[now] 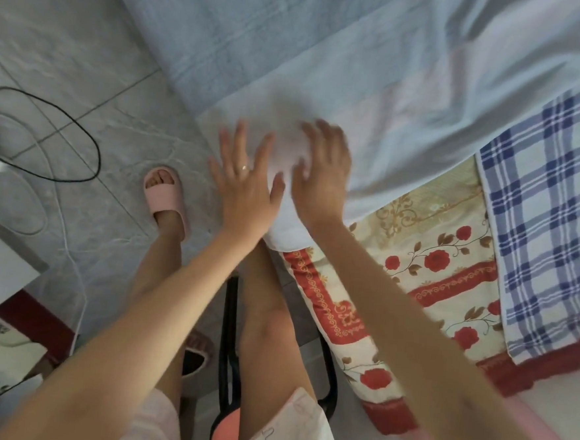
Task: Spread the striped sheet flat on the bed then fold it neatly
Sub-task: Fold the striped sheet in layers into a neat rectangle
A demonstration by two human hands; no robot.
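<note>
Striped sheet is lying over the floral-covered bed, left hand pressing it with fingers spread, right hand pressing flat, finger spacing blurred; checked cloth is lying right of the sheet, tiled floor, cable and slipper left.

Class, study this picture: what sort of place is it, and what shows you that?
Probably a home bedroom: a floral-covered bed, a pale sheet spread over it, and a slipper on the tiled floor beside it.

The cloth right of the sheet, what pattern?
Blue-and-white plaid cloth, clearest in the head view.
</note>
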